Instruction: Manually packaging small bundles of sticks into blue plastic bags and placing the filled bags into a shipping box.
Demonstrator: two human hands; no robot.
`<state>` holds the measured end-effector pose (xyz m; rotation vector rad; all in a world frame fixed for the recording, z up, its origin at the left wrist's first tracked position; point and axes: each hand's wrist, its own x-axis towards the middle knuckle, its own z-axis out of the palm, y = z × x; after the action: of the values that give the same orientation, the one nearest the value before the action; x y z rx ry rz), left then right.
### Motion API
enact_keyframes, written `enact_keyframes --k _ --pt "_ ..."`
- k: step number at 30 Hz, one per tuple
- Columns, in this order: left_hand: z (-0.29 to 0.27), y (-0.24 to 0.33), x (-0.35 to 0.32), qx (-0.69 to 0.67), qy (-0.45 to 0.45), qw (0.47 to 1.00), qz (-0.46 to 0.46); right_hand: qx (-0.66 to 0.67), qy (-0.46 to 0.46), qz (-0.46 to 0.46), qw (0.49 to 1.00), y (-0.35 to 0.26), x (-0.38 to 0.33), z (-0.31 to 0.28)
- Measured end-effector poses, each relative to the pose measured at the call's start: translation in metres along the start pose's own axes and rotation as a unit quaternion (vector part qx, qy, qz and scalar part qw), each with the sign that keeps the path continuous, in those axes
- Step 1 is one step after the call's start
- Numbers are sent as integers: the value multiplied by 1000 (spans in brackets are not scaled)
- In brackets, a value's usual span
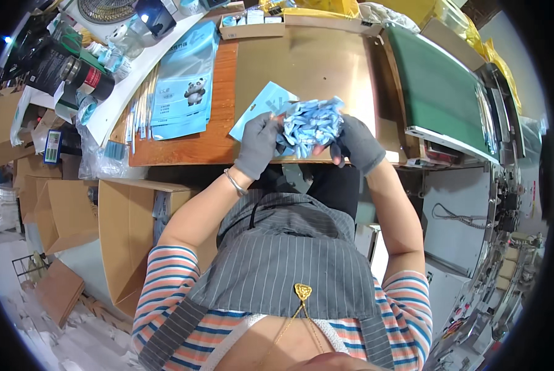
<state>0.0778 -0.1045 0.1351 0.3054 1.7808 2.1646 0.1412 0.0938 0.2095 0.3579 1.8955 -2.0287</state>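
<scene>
Between my two grey-gloved hands is a bunch of small blue-and-white packets, held just above the near edge of the table. My left hand grips the bunch from its left side, fingers curled in. On the other side my right hand closes round it, with bare fingertips showing underneath. A flat light-blue pouch lies on the table beside my left hand, partly covered by the hand and the packets. Further left rests a stack of blue printed pouches with a panda picture.
A brown board covers much of the orange wooden table. At the back stands a shallow carton of small boxes. A green panel rises on the right. An open cardboard box stands below left, and a dark thermos sits far left.
</scene>
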Motion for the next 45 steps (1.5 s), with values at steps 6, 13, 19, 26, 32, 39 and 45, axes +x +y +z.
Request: enact_keyframes --k 6,13,19,26,32,39,45 --pt "1 8 -1 -7 13 1000 15 1 10 4 1000 6 12 -2" --pt "-2 7 -2 -33 17 999 10 -201 112 -86 969 10 17 -3" --pt "-1 38 30 181 -42 980 71 -427 218 -320 817 23 51 -37" --pt "-25 151 75 293 -109 923 227 -372 218 -335 838 -87 22 -9" --pt "-33 160 56 335 -213 904 158 -251 141 -244 926 -89 -2 -7" --pt "-65 128 34 53 -184 980 56 -195 147 -269 932 -57 -3 8" --pt "-52 -17 -25 -534 -350 766 -72 -395 -23 -430 812 -21 -3 85"
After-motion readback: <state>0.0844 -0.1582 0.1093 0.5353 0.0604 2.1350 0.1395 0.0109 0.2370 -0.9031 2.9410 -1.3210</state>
